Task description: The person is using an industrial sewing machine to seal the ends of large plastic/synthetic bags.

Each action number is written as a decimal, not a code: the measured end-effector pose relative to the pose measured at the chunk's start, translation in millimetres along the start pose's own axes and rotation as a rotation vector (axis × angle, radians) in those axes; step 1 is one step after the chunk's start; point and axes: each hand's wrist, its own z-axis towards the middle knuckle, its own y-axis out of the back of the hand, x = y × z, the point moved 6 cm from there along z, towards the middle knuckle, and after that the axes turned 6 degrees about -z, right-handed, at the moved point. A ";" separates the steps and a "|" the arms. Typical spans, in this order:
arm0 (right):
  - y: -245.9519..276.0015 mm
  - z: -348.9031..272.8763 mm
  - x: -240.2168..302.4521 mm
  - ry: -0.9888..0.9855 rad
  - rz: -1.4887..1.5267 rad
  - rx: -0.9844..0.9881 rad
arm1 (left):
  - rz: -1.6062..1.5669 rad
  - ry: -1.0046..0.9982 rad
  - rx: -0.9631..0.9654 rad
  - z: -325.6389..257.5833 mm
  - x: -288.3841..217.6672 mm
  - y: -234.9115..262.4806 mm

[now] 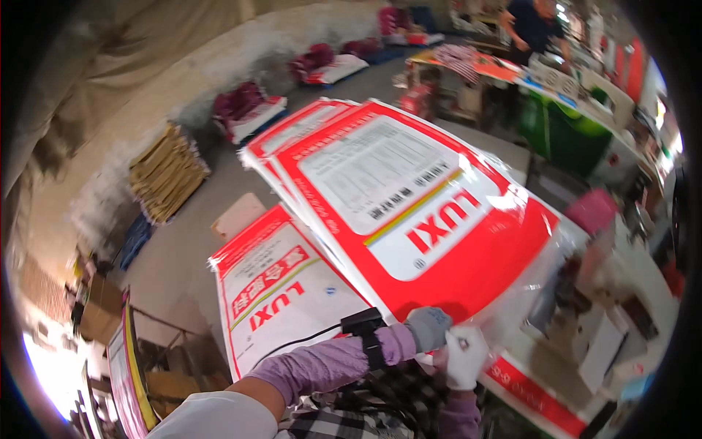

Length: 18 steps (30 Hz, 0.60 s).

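Clock directions run from the two hands, with 12 o'clock at the top of the view. The left hand [429, 328], in a grey glove, lies with bent fingers at the near edge of a large red-and-white printed sack [468, 289]; whether it grips that edge cannot be told. The right hand [466, 356], in a white glove, is just beside it at 4 o'clock, fingers curled in near the same edge; what they pinch is hidden. A black device [362, 322] is strapped over the purple sleeve [322, 371] at the left wrist.

The large sack lies flat, stretching away toward 12 o'clock, with clear plastic film [523, 282] along its side at 2 o'clock. A smaller-looking printed sack [292, 293] lies between 9 and 10 o'clock, and further printed sacks [296, 124] show at 11. A pile of tan sacks [168, 175] stands against the wall at 10 o'clock. Between 12 and 1, a co-worker [534, 29] stands behind a cluttered table [578, 106].
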 end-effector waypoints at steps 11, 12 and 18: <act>-16.1 -4.4 -0.4 -0.113 0.320 0.630 | -0.482 -0.404 -0.330 -43.9 19.2 55.0; -10.3 8.5 -10.0 -0.099 0.307 0.561 | -0.366 -0.370 -0.397 -46.5 8.0 60.1; -86.7 -5.1 -107.5 0.564 -0.594 0.336 | -0.108 -0.492 -0.385 -118.5 -22.8 42.0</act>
